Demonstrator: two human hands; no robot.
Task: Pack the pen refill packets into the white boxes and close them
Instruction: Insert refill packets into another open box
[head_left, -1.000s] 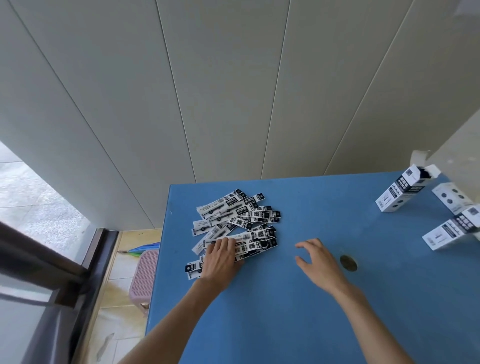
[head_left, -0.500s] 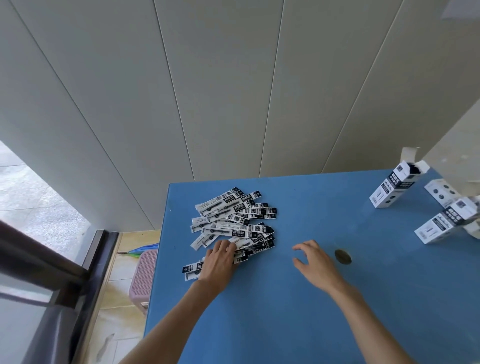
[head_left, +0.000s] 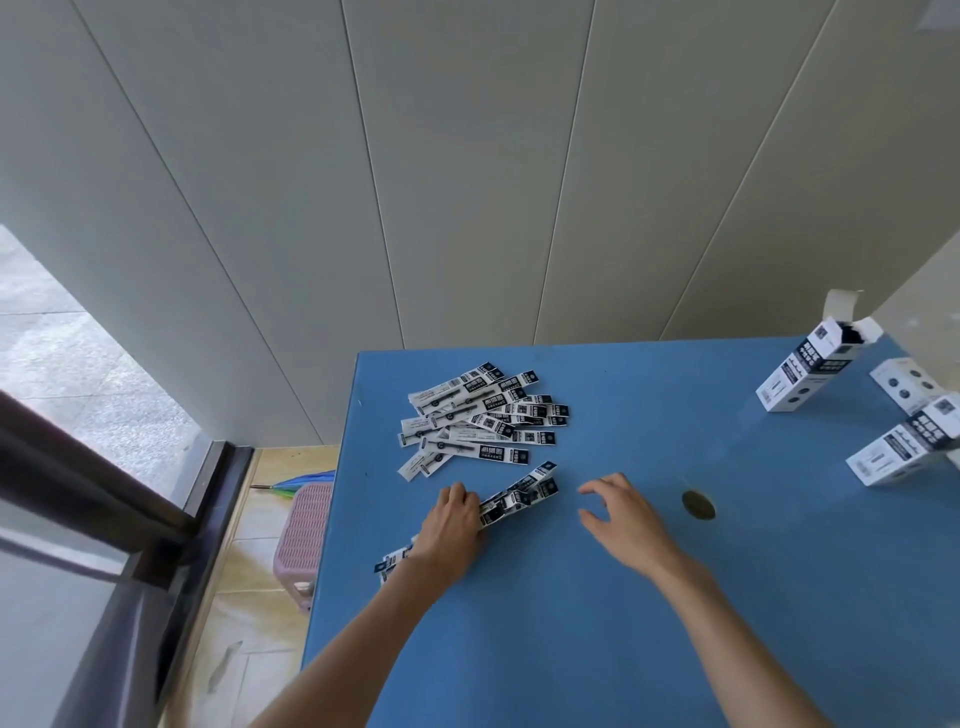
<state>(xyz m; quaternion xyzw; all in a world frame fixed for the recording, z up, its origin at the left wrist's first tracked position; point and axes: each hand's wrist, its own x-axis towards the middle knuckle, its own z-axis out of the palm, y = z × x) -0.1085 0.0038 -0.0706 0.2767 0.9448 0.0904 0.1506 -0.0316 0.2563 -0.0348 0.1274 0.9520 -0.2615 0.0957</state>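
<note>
The left hand (head_left: 451, 535) lies knuckles up on a small bunch of refill packets (head_left: 519, 496), its fingers curled over the bunch's near end and gripping it against the blue table (head_left: 571, 623). The bunch fans out up and to the right from under the fingers; a few packet ends (head_left: 392, 561) stick out below the wrist, near the table's left edge. The forearm reaches in from the lower left.

The right hand (head_left: 621, 519) holds nothing — fingers spread and loosely bent, thumb apart, hovering just right of the bunch. Whether its fingertips touch the table I cannot tell.

The main pile of packets (head_left: 483, 423) lies beyond the left hand, apart from the gripped bunch. Three white boxes stand at the table's far right — one open box (head_left: 802, 376) with its flap up, and two others (head_left: 906, 452) beside it.
</note>
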